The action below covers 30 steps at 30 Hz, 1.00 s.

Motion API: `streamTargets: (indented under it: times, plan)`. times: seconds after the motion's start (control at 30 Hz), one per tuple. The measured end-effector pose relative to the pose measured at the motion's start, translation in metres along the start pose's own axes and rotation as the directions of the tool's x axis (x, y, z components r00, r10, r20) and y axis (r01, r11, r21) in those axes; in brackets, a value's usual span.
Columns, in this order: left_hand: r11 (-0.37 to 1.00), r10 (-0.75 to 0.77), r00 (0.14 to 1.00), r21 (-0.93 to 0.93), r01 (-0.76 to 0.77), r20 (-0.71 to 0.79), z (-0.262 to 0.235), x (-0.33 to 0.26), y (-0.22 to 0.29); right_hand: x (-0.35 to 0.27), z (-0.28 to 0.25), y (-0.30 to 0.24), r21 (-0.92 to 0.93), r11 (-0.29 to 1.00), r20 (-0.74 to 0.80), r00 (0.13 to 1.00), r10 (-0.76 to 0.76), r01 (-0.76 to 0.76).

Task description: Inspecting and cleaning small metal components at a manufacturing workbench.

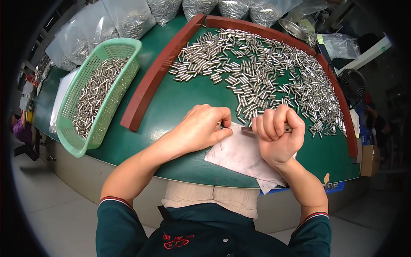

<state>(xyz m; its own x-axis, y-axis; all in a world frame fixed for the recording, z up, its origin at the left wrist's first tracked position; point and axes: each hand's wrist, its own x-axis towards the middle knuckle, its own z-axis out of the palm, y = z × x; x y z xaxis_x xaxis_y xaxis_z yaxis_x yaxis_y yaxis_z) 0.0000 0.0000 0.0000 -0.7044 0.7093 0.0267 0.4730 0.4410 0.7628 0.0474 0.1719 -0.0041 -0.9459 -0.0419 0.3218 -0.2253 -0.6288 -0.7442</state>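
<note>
My left hand [204, 127] is closed in a pinch over the near part of the green table, with a small metal pin [222, 126] between thumb and forefinger. To its right, my right hand [279, 133] makes a fist around a metal tool. The tool's flat narrow end [246, 129] points left toward the pin, a short gap apart from it; most of the tool is hidden in my palm. Beneath both hands lies a smudged white cloth or paper sheet [239, 156], hanging a corner over the table's front edge. Many loose shiny metal pins [252, 81] spread out beyond my hands.
Dark red bars [165, 70] border the loose pins on the left, back and right. At the left stands a green mesh basket [109, 96] full of pins. Clear bags of pins [135, 21] line the far edge. A black fan [352, 83] is at the right.
</note>
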Motion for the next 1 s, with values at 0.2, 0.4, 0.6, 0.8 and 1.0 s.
streamTargets:
  times: [0.2, 0.4, 0.6, 0.8, 1.0]
  plan:
    - [0.999, -0.008, 1.0, 0.047, 0.009, -0.022, 0.003, 0.0, -0.003, 0.003, 0.002, 0.007, 0.079, 0.994, -0.035, 0.996, 0.081, -0.078]
    - [1.0, 0.017, 0.999, 0.007, -0.017, -0.033, 0.011, 0.002, -0.001, 0.001, -0.001, 0.008, 0.063, 0.995, -0.05, 0.996, 0.077, -0.073]
    - [1.0, -0.002, 0.999, 0.018, 0.003, -0.044, 0.014, 0.002, -0.003, 0.0, 0.0, 0.009, 0.079, 0.993, -0.065, 0.994, 0.092, -0.087]
    - [1.0, -0.004, 0.999, 0.018, 0.005, -0.053, 0.014, 0.002, -0.004, 0.001, 0.001, 0.008, 0.051, 0.993, -0.09, 0.99, 0.111, -0.107]
    - [1.0, -0.017, 0.999, 0.025, 0.018, -0.033, 0.014, 0.003, -0.004, 0.004, 0.001, 0.005, 0.017, 0.993, -0.111, 0.987, 0.117, -0.116]
